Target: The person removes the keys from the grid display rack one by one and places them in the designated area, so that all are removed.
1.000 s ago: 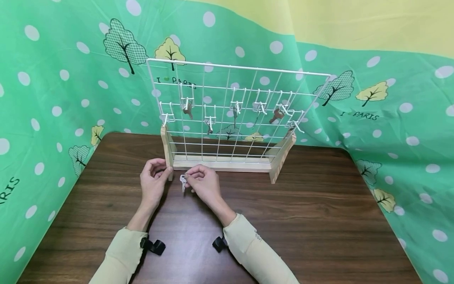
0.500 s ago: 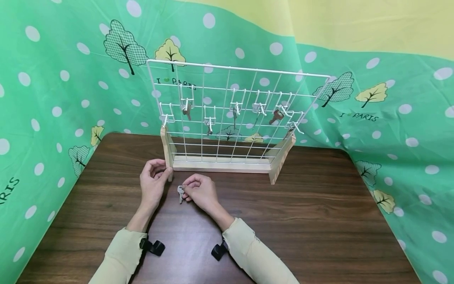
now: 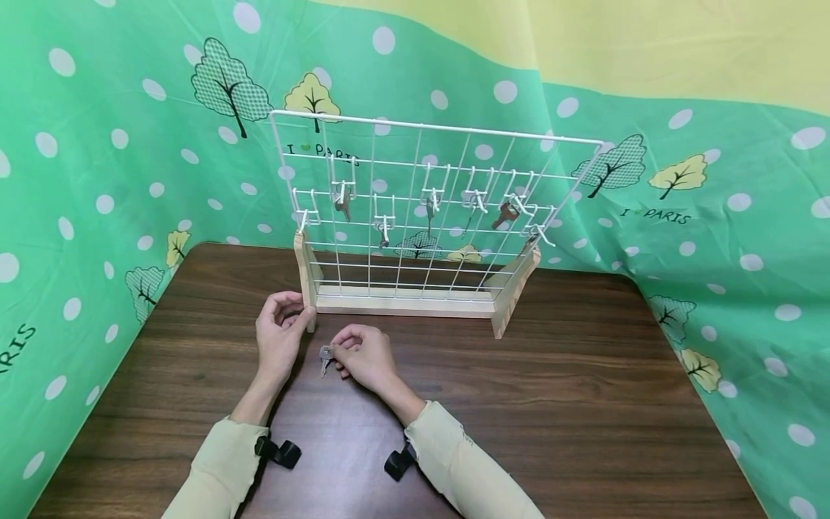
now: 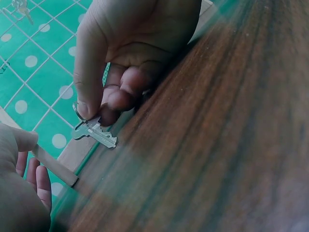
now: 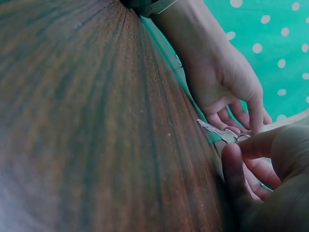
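Here, right grip (image 3: 367, 355) pinches key (image 4: 99, 135) (jagged metal).

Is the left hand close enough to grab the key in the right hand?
Probably yes: the key in the right hand is close to the left hand, and nothing shows between them. But that hand pinches the wooden side piece, so it would likely need to let go first.

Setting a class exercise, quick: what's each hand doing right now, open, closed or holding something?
Left hand: closed, holding the left rack leg.
Right hand: closed, pinching a key.
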`<state>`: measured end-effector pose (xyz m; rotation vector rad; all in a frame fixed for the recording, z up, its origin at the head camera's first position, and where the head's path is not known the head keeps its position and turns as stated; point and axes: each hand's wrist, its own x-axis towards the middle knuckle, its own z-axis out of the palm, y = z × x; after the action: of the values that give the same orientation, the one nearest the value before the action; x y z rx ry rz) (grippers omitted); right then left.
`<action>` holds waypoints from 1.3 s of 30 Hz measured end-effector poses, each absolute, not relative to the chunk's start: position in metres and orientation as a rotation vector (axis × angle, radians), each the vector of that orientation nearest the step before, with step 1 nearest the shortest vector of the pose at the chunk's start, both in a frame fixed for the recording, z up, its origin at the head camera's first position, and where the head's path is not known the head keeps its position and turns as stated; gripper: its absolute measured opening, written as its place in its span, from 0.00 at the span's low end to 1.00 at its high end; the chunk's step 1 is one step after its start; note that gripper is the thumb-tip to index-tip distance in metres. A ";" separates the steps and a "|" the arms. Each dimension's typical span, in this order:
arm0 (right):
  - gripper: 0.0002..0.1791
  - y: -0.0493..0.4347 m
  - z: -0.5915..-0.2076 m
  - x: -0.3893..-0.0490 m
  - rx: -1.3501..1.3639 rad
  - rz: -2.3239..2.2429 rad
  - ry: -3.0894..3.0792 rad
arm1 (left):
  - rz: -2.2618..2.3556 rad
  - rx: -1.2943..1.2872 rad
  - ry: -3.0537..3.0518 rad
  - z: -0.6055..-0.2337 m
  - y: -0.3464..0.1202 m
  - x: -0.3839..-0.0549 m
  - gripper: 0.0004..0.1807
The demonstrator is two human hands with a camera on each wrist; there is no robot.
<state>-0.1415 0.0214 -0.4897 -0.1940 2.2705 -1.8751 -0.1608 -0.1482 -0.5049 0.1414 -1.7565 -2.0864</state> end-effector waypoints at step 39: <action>0.07 0.021 -0.497 -0.146 -0.450 -1.385 2.878 | -2.078 0.135 -1.763 -0.505 -0.148 -0.161 0.18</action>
<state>-0.1455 0.0207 -0.4967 -0.4497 2.8776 -1.3854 -0.1614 -0.1484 -0.5052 0.1350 -1.7628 -2.0777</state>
